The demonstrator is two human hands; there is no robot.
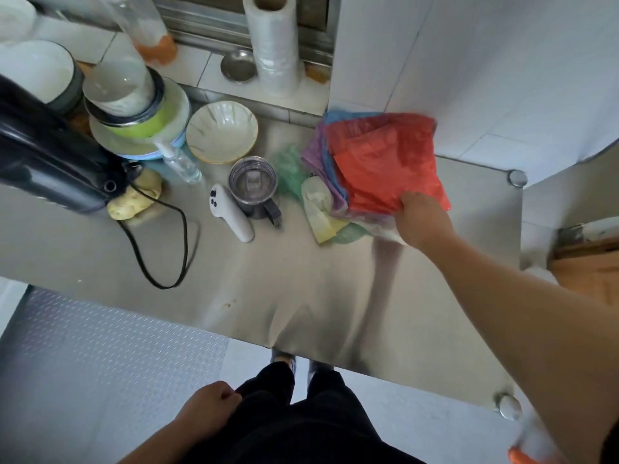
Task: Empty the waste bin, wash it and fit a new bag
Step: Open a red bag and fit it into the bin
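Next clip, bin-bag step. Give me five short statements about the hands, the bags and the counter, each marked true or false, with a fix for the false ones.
1. The right hand grips the red bag on top of the bag pile. True.
2. The left hand holds a bag. False: it hangs loosely curled by the leg, holding nothing.
3. The lidded mug stands left of the bag pile. True.
4. The white bowl is full of food. False: nothing shows in it.
5. The roll of clear bags lies flat on the steel counter. False: it stands upright on the tiled ledge behind the counter.
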